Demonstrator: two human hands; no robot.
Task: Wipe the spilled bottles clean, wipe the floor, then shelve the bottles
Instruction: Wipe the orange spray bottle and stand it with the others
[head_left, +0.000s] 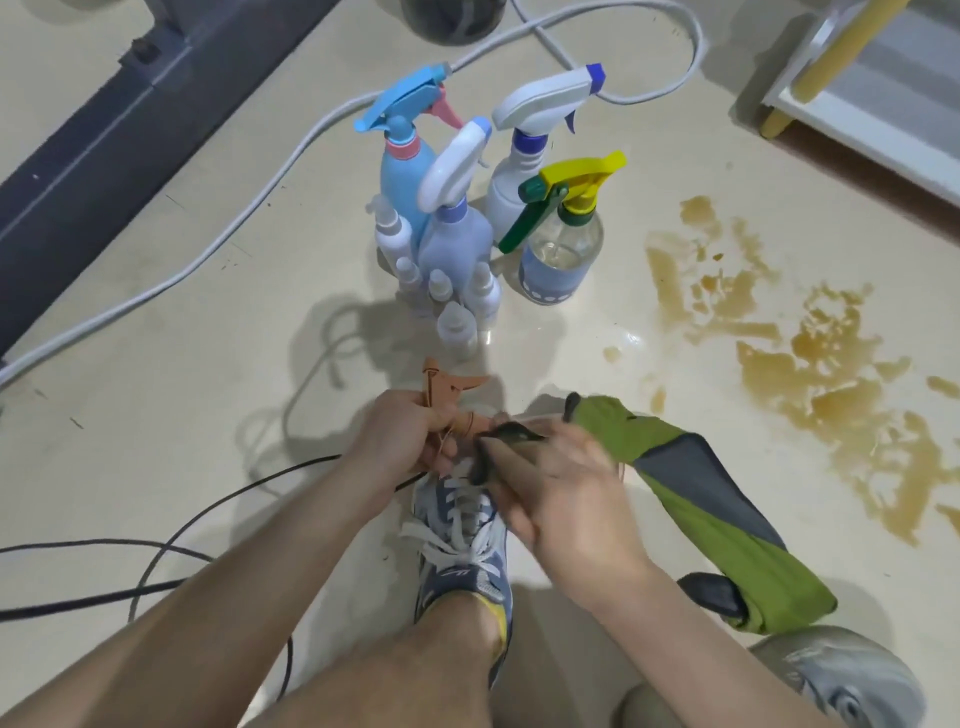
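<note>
Shoe underneath; left grip holds orange sprayer, right grip holds green cloth, spill alongside.

Glossy cream floor with a bit of glare on it. A thick white cable snakes from the left edge up to a loop at the top. Left of the cable there's a dark grey beam running diagonally. Right of the cable's loop sits a white shelf with yellow legs. Well below the cable, thin black cords curl around.
</note>
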